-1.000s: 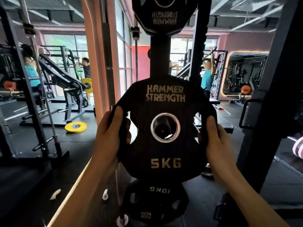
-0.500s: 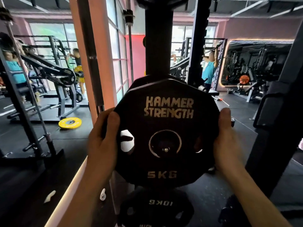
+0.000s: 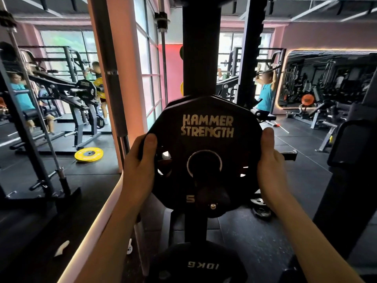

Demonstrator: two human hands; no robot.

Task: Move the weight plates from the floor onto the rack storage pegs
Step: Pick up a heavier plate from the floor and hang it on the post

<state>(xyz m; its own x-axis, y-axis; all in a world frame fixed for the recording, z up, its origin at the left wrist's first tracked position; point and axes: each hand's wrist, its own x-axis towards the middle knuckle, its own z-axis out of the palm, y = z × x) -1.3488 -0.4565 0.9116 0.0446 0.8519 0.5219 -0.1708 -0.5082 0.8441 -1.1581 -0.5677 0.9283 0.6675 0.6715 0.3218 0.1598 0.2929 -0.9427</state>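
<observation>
Right at the bottom edge of the view sits a black 10kg plate [image 3: 201, 264], its lettering upside down, hung low on the rack upright [image 3: 201, 48]. Above it, both forearms reach up to the 5kg plate [image 3: 206, 144], black w/ gold "HAMMER STRENGTH" on the face. Left hand [image 3: 139, 172] grips the plate's left edge, thumb laid over the front and fingers curled behind, one fingertip showing thru the grip slot. Right hand [image 3: 270, 166] clamps the right edge the same way, thumb up along the rim, rest of the fingers hidden behind. Plate's upright, facing the camera, center hole threaded over the storage peg [image 3: 212, 198]; the peg's round end cap w/ a small bolt pokes out in front and covers part of the "5KG" mark. Looks like another dark plate sits just behind it, can't tell for sure.

Farther back on the rubber floor [image 3: 255, 242]: a small plate [image 3: 261, 208] lying flat just right of the rack base, and a yellow plate [image 3: 88, 154] flat on the floor over to the left, beside a plate-loaded machine [image 3: 81, 99]. Way back there's ppl training, one in a teal shirt [image 3: 265, 94] hanging off a bar, plus big windows [image 3: 67, 45] at the far wall.
</observation>
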